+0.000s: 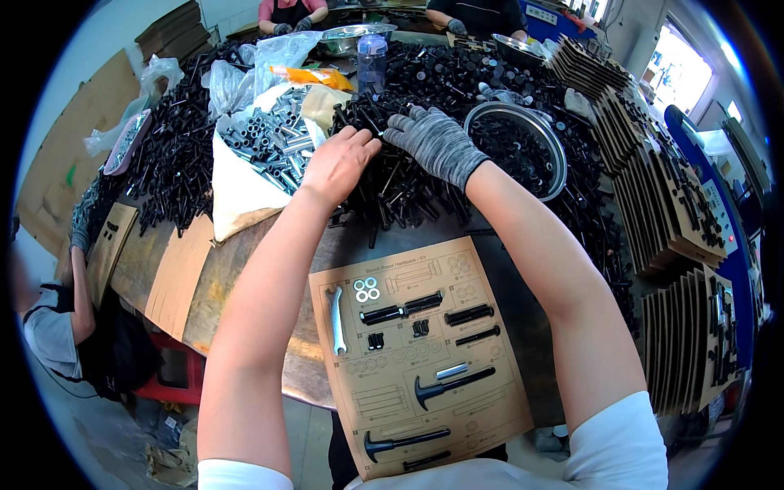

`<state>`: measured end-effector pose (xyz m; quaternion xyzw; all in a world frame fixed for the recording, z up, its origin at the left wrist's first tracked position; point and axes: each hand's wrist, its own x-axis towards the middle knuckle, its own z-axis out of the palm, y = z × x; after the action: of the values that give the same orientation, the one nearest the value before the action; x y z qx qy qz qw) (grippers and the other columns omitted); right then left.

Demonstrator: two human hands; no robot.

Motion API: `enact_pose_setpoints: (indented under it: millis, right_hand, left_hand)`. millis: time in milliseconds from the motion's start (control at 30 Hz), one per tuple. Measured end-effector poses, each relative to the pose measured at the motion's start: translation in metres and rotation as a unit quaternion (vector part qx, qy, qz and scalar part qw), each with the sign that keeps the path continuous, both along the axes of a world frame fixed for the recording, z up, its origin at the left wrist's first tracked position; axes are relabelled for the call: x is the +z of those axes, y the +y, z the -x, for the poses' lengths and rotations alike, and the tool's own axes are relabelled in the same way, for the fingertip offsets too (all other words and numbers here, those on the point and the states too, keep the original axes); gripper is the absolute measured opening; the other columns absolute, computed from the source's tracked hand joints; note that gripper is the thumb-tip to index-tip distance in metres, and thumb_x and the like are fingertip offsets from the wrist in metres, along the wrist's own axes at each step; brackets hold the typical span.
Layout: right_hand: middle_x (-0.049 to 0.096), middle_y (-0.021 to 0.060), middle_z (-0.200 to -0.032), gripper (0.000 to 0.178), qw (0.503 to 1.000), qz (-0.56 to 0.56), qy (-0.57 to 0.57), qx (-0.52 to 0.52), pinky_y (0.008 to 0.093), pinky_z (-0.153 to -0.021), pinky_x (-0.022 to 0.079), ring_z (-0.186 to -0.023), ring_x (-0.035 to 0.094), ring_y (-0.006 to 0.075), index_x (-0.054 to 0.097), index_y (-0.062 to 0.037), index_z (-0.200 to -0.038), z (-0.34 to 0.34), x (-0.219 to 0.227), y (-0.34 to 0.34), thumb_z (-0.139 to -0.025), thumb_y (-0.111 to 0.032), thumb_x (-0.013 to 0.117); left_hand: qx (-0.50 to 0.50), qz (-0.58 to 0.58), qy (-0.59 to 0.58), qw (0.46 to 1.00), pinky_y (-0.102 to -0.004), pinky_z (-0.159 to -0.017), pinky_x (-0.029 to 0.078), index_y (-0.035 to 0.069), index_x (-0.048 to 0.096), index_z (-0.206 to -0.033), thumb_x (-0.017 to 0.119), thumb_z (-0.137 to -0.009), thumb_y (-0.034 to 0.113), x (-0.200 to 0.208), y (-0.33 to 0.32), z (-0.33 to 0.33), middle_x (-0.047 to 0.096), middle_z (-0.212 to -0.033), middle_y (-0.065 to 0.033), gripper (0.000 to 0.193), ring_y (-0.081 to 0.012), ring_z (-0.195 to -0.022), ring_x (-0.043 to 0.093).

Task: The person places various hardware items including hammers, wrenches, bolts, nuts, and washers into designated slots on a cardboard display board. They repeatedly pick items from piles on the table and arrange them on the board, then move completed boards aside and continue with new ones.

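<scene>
My bare left hand (pixel 341 163) is closed at the near side of a heap of black bolts (pixel 400 192), its fingers curled and their tips hidden. Beside it my right hand (pixel 437 145), in a grey knitted glove, reaches left over the heap with fingers stretched and slightly bent. Below my hands lies a printed cardboard sheet (pixel 478 384), tilted over the table's near edge. It bears an open-ended wrench (pixel 336 321), several washers (pixel 367 289), black bolts (pixel 402 308), a silver tube (pixel 451 371) and two black T-handled pins (pixel 454 387).
Left of the heap, an open sack (pixel 245 204) holds silver tubes. A round metal bowl (pixel 558 155) of black parts stands right. Stacked filled cards (pixel 653 204) line the right side; a clear bottle (pixel 371 64) stands behind. Co-workers' gloved hands (pixel 80 224) show left and at the far side.
</scene>
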<state>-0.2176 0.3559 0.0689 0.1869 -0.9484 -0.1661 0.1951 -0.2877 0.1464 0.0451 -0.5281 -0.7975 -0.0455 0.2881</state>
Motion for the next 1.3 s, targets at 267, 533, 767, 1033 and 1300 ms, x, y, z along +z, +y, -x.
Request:
enact_pose_setpoints:
  millis: [267,533,767,1033,1300]
  right_hand:
    - [0.063,0.0135,-0.119,0.027,0.986,0.16,0.041,0.033,0.0426,-0.098,0.051,-0.111,0.063,0.0346,0.068,-0.011,-0.116,0.011,-0.017,0.009,-0.093,-0.012,0.054]
    - [0.069,0.012,-0.098,0.024,0.823,0.556,0.111,-0.034,0.037,-0.083,0.054,-0.09,0.067,0.0266,0.063,-0.0065,-0.111,0.005,-0.018,0.002,-0.09,-0.012,0.072]
    - [0.069,0.007,-0.09,0.019,0.626,0.771,-0.112,-0.037,0.0274,-0.072,0.059,-0.079,0.068,0.014,0.066,0.0003,-0.103,-0.05,0.012,-0.021,-0.097,-0.018,0.067]
    - [0.071,0.0084,-0.085,0.026,0.761,0.631,-0.147,-0.034,0.0304,-0.07,0.057,-0.073,0.069,0.0138,0.069,-0.0031,-0.106,-0.187,0.018,-0.087,-0.093,-0.026,0.071]
    - [0.073,0.0139,-0.098,0.032,0.788,0.554,-0.267,0.025,0.0384,-0.085,0.056,-0.089,0.07,0.0244,0.068,0.0,-0.118,-0.264,-0.032,-0.12,-0.094,-0.021,0.07]
  left_hand:
    - [0.053,-0.16,-0.124,0.978,-0.0427,-0.081,0.052,0.006,0.063,-0.104,0.064,-0.092,0.014,-0.009,-0.001,-0.012,0.067,-0.099,-0.0111,0.015,-0.0341,-0.096,0.064]
    - [0.073,-0.39,-0.511,0.763,-0.027,-0.067,0.056,0.0,0.058,-0.116,0.053,-0.104,0.013,-0.018,0.04,-0.016,0.072,-0.096,-0.0093,0.018,-0.0124,-0.078,0.068]
    - [-0.037,-0.422,-0.581,0.695,-0.0266,-0.075,0.06,-0.003,0.065,-0.117,0.062,-0.102,0.011,0.011,0.035,-0.066,0.071,-0.102,-0.0063,0.021,-0.0137,-0.085,0.071]
    - [0.061,-0.311,-0.537,0.782,-0.0269,-0.072,0.054,0.001,0.073,-0.11,0.074,-0.091,0.011,0.023,-0.082,-0.197,0.075,-0.088,-0.0069,0.021,-0.0103,-0.078,0.069]
    - [0.119,-0.026,-0.293,0.948,-0.0367,-0.075,0.057,0.007,0.069,-0.09,0.078,-0.076,0.008,-0.048,-0.168,-0.311,0.072,-0.096,-0.0092,0.017,-0.0269,-0.092,0.07]
